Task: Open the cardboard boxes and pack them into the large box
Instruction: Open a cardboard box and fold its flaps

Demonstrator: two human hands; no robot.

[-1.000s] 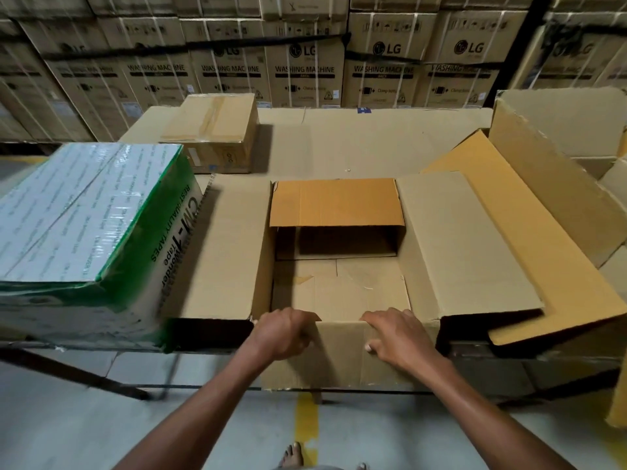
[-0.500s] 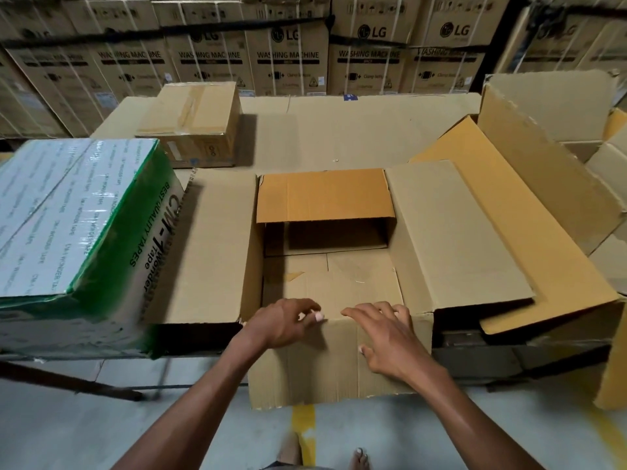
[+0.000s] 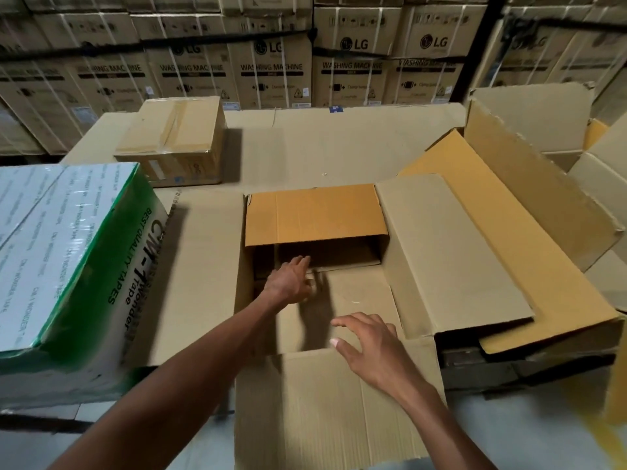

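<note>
We are reaching our left hand [image 3: 288,283] into the open box [image 3: 356,296] on the table [image 3: 305,154], fingers loosely apart; our right hand [image 3: 369,347] is hovering over its near flap [image 3: 322,408], fingers spread, holding nothing.

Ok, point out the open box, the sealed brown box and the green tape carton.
open box [image 3: 359,300]: head view, bare inside floor.
sealed brown box [image 3: 176,127]: head view, taped top.
green tape carton [image 3: 68,239]: head view, wrapped white top.

"LG" & "WASHING MACHINE" on stacked cartons [image 3: 274,66], "BEST QUALITY TAPES", "Wonder Tape" on green-white box [image 3: 68,252]
</note>
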